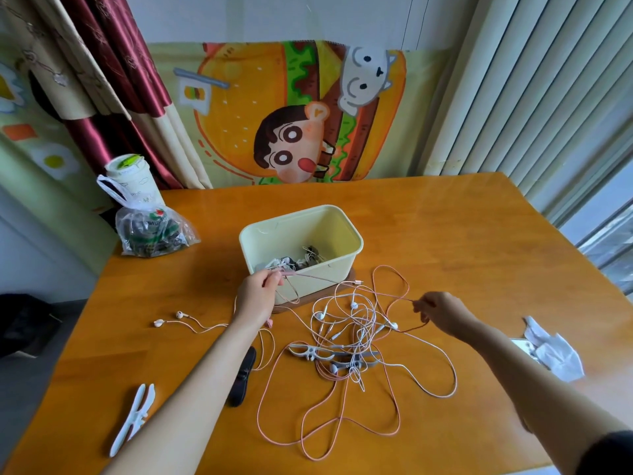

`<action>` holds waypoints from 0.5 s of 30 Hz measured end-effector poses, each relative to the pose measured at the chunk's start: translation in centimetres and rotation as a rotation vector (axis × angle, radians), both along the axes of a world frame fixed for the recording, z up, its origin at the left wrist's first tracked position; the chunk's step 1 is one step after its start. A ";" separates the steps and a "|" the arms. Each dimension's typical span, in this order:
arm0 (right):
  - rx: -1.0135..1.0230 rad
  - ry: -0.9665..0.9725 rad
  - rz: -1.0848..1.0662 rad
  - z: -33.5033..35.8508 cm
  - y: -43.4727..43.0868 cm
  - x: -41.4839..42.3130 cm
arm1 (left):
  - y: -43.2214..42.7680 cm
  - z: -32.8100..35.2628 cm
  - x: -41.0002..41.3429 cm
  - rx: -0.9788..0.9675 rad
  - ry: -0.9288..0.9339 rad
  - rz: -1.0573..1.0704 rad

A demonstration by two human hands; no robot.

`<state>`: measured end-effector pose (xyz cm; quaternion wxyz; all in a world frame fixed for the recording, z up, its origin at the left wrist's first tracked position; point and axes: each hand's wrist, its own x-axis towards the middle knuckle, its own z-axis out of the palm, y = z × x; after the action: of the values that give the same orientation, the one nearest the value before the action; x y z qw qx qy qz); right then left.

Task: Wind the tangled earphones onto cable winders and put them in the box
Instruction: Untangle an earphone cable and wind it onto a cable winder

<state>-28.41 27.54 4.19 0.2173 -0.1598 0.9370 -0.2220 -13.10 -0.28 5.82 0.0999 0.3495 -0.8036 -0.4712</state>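
A tangle of pink and white earphones (356,334) sprawls over the wooden table in front of a pale yellow box (335,272) that holds several wound earphones. My left hand (257,296) pinches a pink cable by the box's front wall. My right hand (442,313) pinches another stretch of pink cable to the right of the tangle. A white cable winder (133,418) lies at the front left, a black winder (244,375) sits partly under my left forearm, and a white winder (310,351) and a grey one (356,361) lie under the tangle. Two pink earbuds (168,318) lie at the left.
A clear plastic bag (152,231) with dark items and a lidded paper cup (132,183) stand at the table's back left corner. A crumpled white bag (555,351) lies near the right edge. A curtain and a cartoon cloth hang behind the table.
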 end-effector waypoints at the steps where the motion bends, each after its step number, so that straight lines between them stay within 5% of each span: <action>1: -0.031 0.034 -0.038 0.4 -0.2 -0.2 | 0.0 -0.2 -0.1 0.001 0.001 -0.003; 4: -0.172 0.252 -0.109 3.8 -1.7 -0.4 | 0.8 0.2 -0.7 0.074 -0.018 -0.038; 8: -0.339 0.525 0.054 10.8 -5.2 1.2 | 3.1 3.3 -1.7 0.259 0.115 -0.094; 15: -0.331 0.543 0.347 14.0 -9.5 4.5 | 6.8 8.6 -2.7 0.359 0.368 -0.225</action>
<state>-23.86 18.06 18.16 -0.0338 -0.4027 0.8708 -0.2799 -15.82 6.56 14.45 0.1278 0.1784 -0.7095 -0.6697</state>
